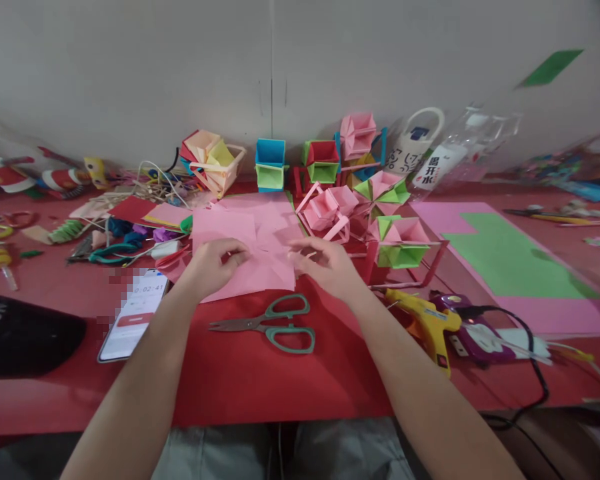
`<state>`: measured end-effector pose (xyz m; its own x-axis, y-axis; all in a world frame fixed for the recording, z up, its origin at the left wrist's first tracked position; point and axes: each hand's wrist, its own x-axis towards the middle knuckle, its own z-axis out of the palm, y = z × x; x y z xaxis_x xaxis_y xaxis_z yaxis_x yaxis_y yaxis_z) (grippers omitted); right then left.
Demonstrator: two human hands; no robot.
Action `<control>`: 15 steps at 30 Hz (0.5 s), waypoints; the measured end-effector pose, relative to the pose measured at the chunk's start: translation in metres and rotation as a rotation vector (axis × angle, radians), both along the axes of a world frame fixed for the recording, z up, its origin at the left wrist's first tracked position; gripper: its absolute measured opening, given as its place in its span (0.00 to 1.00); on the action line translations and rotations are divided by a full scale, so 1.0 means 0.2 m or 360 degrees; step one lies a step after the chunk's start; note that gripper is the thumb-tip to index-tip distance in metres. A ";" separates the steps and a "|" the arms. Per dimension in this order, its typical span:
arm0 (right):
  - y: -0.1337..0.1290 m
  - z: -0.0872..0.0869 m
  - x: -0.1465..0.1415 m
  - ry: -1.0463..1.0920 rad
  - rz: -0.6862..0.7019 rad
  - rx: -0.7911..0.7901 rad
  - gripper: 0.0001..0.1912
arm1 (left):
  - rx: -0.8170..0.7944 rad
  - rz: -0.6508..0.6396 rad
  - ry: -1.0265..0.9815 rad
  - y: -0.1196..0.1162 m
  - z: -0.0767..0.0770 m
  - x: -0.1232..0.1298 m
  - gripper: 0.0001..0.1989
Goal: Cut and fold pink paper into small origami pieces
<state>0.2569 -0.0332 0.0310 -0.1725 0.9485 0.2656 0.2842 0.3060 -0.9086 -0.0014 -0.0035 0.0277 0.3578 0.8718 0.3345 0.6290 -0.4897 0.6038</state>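
Several pink paper sheets (pixel 273 223) lie overlapped on the red table, and some pink paper with creases rests on top between my hands. My left hand (pixel 219 265) is over the left part of the paper, its fingers curled inward with the tips by the paper. On the right side my right hand (pixel 325 265) is bent the same way, thumb and fingertips close to the paper. What either hand pinches is too small to make out. Green-handled scissors (pixel 290 305) lie just in front of the paper, blades pointing left.
A phone (pixel 131 320) and a black cup (pixel 27 337) are at the left. Folded paper boxes (pixel 321 160) line the back. A yellow glue gun (pixel 430 320), a purple power strip (pixel 473 330) with cables and a green sheet (pixel 515 257) are at the right.
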 end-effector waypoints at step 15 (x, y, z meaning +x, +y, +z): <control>-0.05 -0.03 -0.10 -0.0299 0.0149 0.0326 0.08 | -0.0023 -0.0252 -0.0033 -0.10 0.01 0.18 0.10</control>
<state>0.2376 -0.0427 0.0244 -0.3209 0.8562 0.4048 0.4035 0.5103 -0.7595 0.0349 -0.0244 0.0300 0.4843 0.8097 0.3313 0.5317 -0.5731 0.6235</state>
